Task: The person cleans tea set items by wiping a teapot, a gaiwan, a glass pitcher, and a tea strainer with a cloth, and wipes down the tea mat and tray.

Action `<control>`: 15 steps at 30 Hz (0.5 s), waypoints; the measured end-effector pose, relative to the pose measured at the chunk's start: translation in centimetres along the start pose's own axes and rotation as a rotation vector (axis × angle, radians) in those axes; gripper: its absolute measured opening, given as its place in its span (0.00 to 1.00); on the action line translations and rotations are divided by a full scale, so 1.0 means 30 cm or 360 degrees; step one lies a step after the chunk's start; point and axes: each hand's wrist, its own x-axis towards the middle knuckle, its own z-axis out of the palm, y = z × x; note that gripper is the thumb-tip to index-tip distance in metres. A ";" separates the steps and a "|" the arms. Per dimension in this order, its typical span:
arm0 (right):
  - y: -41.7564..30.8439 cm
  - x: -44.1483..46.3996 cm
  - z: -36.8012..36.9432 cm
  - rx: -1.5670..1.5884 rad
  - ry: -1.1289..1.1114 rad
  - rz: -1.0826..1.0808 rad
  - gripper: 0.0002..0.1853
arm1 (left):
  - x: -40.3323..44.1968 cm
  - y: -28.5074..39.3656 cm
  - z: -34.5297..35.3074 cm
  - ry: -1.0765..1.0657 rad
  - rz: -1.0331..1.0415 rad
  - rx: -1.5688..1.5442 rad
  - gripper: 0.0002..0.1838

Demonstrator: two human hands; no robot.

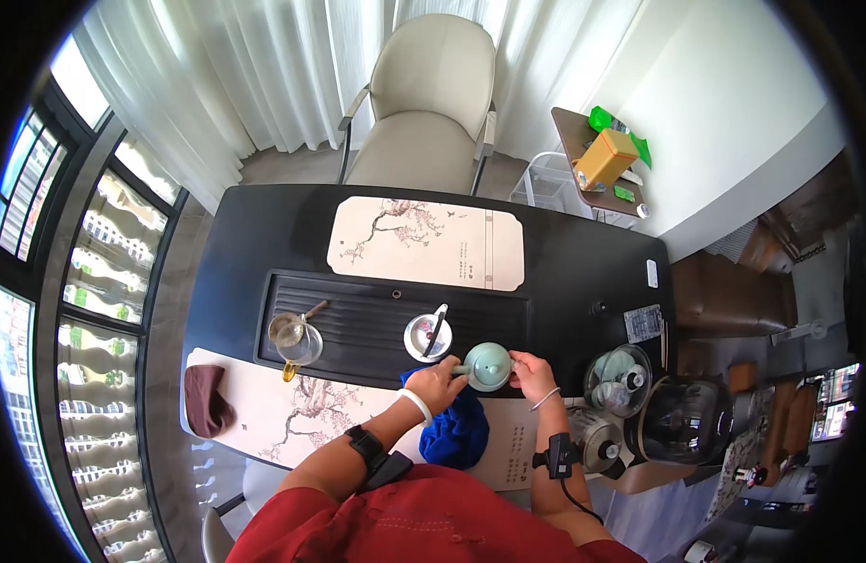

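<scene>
A pale green lidded teapot [489,366] is held between my two hands above the front edge of the black tea tray [358,319]. My left hand [436,385] is closed round its side handle. The fingers of my right hand [532,375] press against the pot's right side. Just behind my left hand, a white bowl [427,338] holds a dark-handled utensil. Below the pot lies a crumpled blue cloth [454,433], partly covered by my left hand. On the tray's left end stands a glass pitcher [299,343] with a strainer.
A brown cloth [207,401] lies at the left on a printed mat [292,413]. Another mat [428,241] lies at the back. To the right are a glass bowl of cups [619,379], a glass kettle [597,441] and a large dark-domed appliance [684,419].
</scene>
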 end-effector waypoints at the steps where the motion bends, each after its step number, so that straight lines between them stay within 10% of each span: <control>1: 0.015 0.007 0.001 0.0034 0.0101 -0.0025 0.15 | -0.007 0.017 -0.014 0.0085 -0.0193 -0.0113 0.12; 8: 0.038 0.071 0.038 0.0359 0.0445 -0.0015 0.14 | -0.048 -0.040 -0.165 0.0616 0.0054 -0.0142 0.16; 15: 0.034 0.124 0.091 0.0385 0.0695 0.0016 0.15 | 0.050 -0.073 -0.177 0.0294 -0.0162 0.0165 0.31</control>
